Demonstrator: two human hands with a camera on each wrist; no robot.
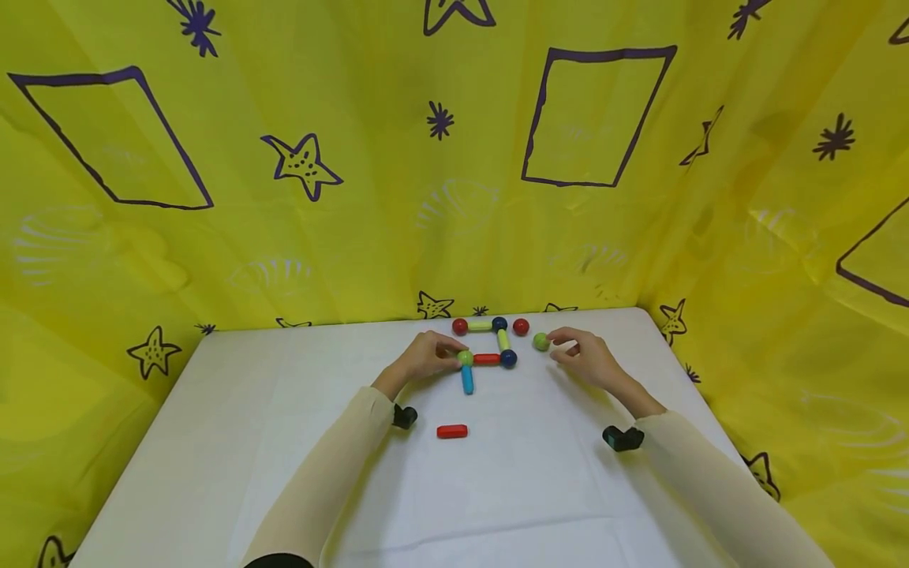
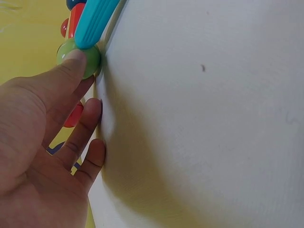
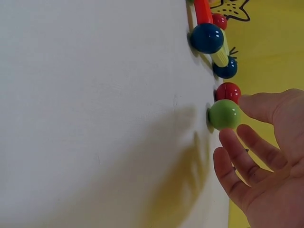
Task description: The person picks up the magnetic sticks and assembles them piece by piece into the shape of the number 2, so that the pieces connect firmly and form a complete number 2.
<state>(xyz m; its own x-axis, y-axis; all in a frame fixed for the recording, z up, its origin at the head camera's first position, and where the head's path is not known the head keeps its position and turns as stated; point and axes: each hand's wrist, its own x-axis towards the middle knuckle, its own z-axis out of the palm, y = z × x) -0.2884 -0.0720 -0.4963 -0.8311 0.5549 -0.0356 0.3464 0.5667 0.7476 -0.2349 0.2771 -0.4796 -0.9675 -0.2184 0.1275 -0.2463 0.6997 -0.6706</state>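
Note:
My left hand [image 1: 428, 356] pinches a green ball [image 2: 90, 59] between thumb and forefinger, its other fingers spread loosely. A blue stick [image 1: 467, 379] joins this ball and points toward me, while a red stick [image 1: 487, 359] links it to a dark blue ball [image 1: 508, 358]. From there a yellow-green stick [image 1: 504, 340] runs back to another dark blue ball [image 1: 500, 323], then a second yellow-green stick [image 1: 480, 326] reaches a red ball [image 1: 460, 326]. Beside a separate green ball [image 3: 224, 114], my right hand [image 1: 588, 360] has its fingers spread, thumb tip close to the ball.
A loose red ball [image 1: 521, 326] lies near the far edge, right of the joined pieces. Closer to me, a loose red stick [image 1: 451, 431] lies on the white table [image 1: 540, 481]. A yellow patterned curtain [image 1: 383, 229] stands behind and along both sides.

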